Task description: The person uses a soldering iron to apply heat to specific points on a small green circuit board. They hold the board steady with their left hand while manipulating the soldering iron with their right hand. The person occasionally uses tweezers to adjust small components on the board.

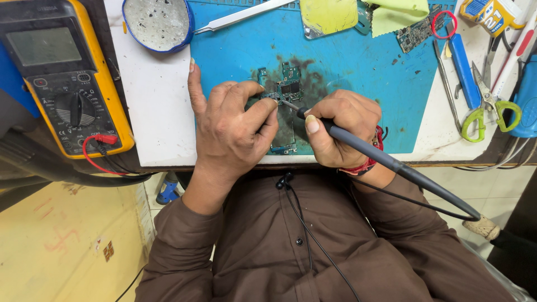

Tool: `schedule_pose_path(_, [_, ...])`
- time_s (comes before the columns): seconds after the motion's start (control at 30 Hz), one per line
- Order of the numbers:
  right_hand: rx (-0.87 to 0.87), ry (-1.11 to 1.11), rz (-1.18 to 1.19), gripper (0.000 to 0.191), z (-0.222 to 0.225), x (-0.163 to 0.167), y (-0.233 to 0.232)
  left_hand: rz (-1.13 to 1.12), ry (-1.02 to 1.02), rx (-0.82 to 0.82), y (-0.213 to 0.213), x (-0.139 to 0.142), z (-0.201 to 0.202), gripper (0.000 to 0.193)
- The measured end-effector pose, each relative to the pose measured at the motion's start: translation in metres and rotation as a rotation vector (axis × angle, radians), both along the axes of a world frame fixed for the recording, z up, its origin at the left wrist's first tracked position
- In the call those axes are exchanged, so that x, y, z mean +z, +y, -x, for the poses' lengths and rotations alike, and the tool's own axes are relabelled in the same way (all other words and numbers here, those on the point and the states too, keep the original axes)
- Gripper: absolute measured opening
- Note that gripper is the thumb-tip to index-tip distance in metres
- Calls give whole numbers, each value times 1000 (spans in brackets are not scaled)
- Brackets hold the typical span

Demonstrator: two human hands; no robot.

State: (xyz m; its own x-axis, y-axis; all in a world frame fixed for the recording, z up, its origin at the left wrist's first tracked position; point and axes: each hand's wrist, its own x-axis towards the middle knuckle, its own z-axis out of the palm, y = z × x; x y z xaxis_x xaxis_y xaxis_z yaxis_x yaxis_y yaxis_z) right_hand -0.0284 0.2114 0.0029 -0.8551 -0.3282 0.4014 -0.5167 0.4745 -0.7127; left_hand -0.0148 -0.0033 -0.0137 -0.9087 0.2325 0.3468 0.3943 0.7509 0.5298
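Head view: two bare hands at work over a repair bench.
Right hand: closed in a pen grip around a grey, slender soldering iron, tip laid on the board.
Left hand: fingers curled, pressing down on a small green circuit board to pin it.
Board position: flat on a blue silicone work mat, in a dark scorched patch.
Progress: soldering judged mid-way; tip at the board, iron not yet set down.
Surroundings: yellow-cased multimeter far left; round blue tin above; green-handled scissors right.
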Motion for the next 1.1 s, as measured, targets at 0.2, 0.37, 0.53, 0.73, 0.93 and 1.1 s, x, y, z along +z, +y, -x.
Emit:
schedule_pose_path(0.2, [9,-2,17,9,6,-3,-2,2,-1,-1,-3,-2,5,8])
schedule_pose_path(0.37, [8,6,13,11,3,-4,-4,0,-5,0,-4,-2,3,8])
schedule_pose_path(0.53, [4,-2,9,11,2,-4,1,6,-2,1,1,-4,1,9])
schedule_pose_path(0.73, [20,0,-1,10,-6,-3,4,13,-6,2,4,-4,-9,9])
schedule_pose_path(0.93, [11,-4,6,9,-11,-5,6,3,-2,5,6,-5,-12,8])
schedule_pose_path(1.1, [11,-4,10,10,-20,-3,8,-13,-21,8,10,-4,-22,9])
